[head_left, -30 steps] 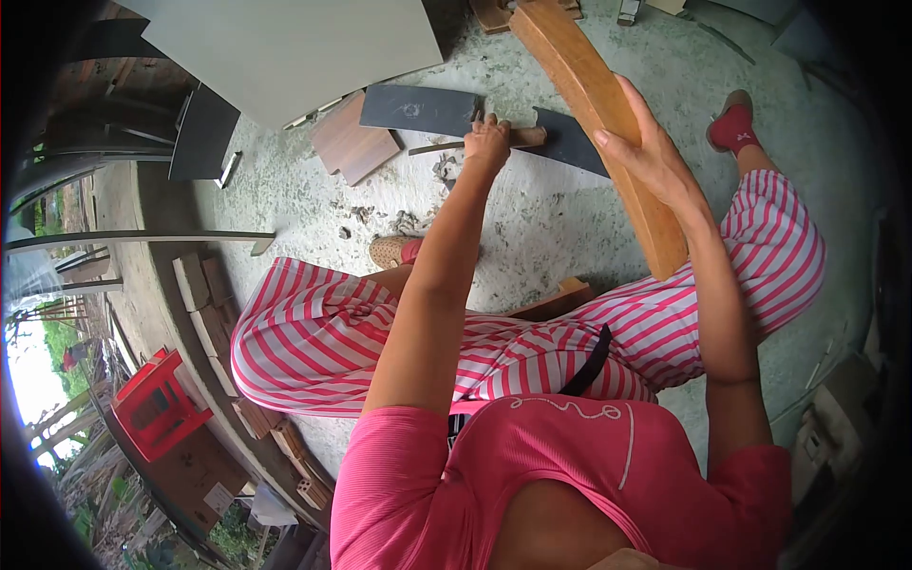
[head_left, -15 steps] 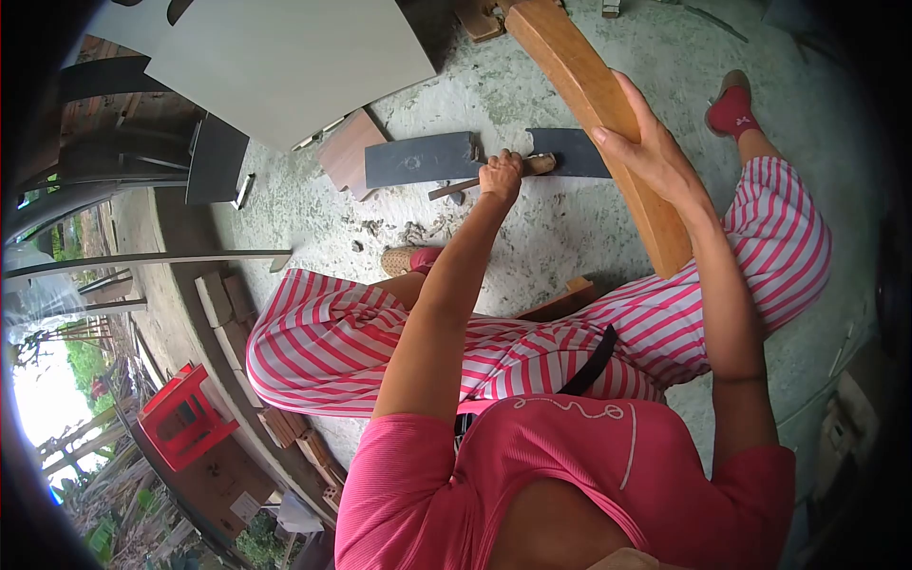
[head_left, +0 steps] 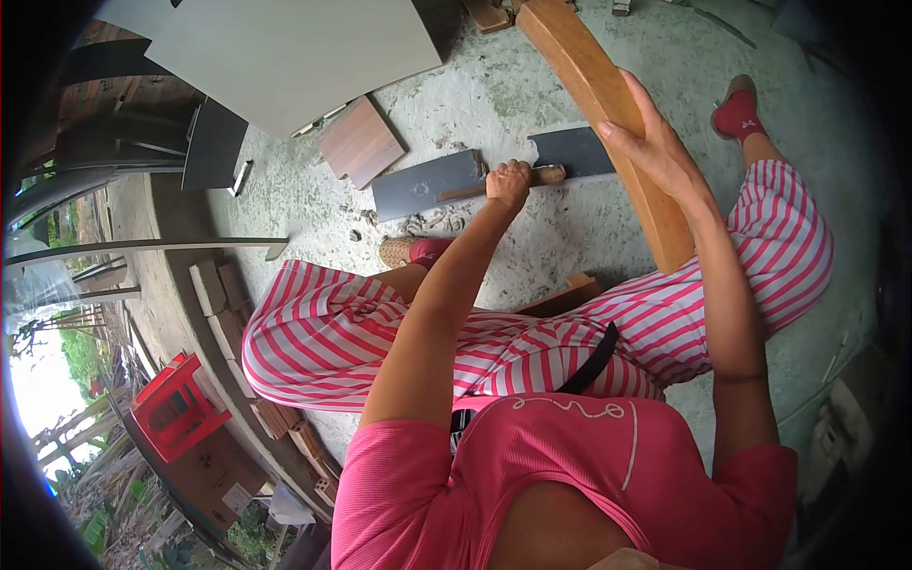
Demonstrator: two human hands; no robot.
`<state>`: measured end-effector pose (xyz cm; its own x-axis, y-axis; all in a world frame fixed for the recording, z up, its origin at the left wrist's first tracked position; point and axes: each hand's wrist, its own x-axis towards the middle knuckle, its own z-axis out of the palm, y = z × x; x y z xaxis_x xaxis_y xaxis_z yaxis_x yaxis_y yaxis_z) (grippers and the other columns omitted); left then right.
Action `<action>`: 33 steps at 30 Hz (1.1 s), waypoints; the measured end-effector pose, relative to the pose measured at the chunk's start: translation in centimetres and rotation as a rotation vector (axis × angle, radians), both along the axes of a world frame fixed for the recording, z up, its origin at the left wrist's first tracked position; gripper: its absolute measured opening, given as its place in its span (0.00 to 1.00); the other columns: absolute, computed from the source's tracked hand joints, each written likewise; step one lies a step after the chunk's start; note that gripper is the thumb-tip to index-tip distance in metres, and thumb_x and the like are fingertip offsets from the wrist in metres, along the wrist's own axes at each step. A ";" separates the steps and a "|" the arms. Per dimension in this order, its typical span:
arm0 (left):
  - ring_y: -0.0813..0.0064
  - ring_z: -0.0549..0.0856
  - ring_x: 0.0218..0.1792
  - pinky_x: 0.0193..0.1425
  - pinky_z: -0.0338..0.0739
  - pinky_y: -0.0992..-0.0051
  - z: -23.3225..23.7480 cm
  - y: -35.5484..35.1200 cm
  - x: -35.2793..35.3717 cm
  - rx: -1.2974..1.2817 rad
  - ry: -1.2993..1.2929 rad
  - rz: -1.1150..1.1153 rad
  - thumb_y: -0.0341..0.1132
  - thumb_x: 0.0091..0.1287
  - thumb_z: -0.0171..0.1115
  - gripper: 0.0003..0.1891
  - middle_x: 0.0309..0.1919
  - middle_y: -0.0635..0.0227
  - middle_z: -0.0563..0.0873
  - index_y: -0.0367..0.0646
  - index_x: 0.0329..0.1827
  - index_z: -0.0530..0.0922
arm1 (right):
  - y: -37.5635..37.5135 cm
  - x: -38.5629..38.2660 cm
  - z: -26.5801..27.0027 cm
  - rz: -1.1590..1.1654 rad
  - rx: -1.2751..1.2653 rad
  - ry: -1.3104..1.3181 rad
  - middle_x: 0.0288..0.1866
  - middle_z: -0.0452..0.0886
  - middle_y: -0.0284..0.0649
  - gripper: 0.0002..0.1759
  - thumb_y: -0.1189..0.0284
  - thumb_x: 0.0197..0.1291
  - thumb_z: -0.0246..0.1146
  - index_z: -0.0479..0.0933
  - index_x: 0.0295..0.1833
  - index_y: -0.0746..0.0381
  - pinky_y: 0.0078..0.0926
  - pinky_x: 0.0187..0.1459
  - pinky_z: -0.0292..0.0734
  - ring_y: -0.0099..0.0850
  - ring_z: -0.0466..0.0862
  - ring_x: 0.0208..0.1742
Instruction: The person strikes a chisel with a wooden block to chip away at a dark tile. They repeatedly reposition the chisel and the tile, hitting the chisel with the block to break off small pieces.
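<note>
My left hand (head_left: 509, 184) is closed around a wooden-handled tool (head_left: 549, 176) low over the floor. Its narrow brownish shaft points left, across a dark grey board (head_left: 413, 188); whether it is a blade cannot be made out. That board lies tilted, with a rough, broken-looking right end beside my fist. A second dark board (head_left: 575, 152) lies further right, partly behind the wood. My right hand (head_left: 655, 142) grips a thick, curved wooden beam (head_left: 594, 81), thumb on the near side and fingers over the far side. The beam slants upright, its lower end by my right thigh.
A wood-grain panel (head_left: 363, 142) lies beside the dark board, and a large grey sheet (head_left: 294, 57) stands further left. Small debris (head_left: 415, 226) is scattered near my left foot. A wooden piece (head_left: 565, 296) lies between my legs. A red plastic stool (head_left: 176, 407) is at lower left.
The left dark board has turned, its left end coming nearer to me, and more of the wood-grain panel shows. The tool in my left hand now overlaps that board. My right hand still holds the beam.
</note>
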<state>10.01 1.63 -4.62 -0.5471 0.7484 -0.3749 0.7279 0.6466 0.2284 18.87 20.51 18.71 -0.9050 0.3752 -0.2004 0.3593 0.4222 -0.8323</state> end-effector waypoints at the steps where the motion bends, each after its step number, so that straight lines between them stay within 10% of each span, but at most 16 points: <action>1: 0.61 0.83 0.47 0.46 0.79 0.65 -0.3 0.1 -0.4 0.032 0.027 0.023 0.35 0.64 0.50 0.11 0.44 0.60 0.81 0.42 0.45 0.77 | 0.1 0.0 0.0 0.004 -0.018 -0.014 0.69 0.62 0.56 0.49 0.45 0.55 0.60 0.50 0.74 0.60 0.38 0.69 0.56 0.45 0.60 0.72; 10: 0.64 0.84 0.45 0.45 0.80 0.65 -1.4 0.6 -8.6 0.039 0.181 0.006 0.34 0.68 0.45 0.10 0.43 0.62 0.82 0.44 0.45 0.75 | 0.5 0.0 -1.1 0.002 0.139 0.003 0.61 0.72 0.57 0.48 0.48 0.54 0.63 0.51 0.74 0.56 0.37 0.62 0.68 0.45 0.74 0.63; 33: 0.66 0.83 0.45 0.44 0.79 0.67 0.3 1.3 -3.1 0.113 0.061 -0.266 0.32 0.65 0.47 0.10 0.45 0.63 0.81 0.44 0.45 0.75 | 0.2 -0.3 -1.2 0.029 0.054 0.014 0.64 0.68 0.56 0.48 0.48 0.55 0.62 0.51 0.74 0.58 0.37 0.65 0.63 0.45 0.69 0.67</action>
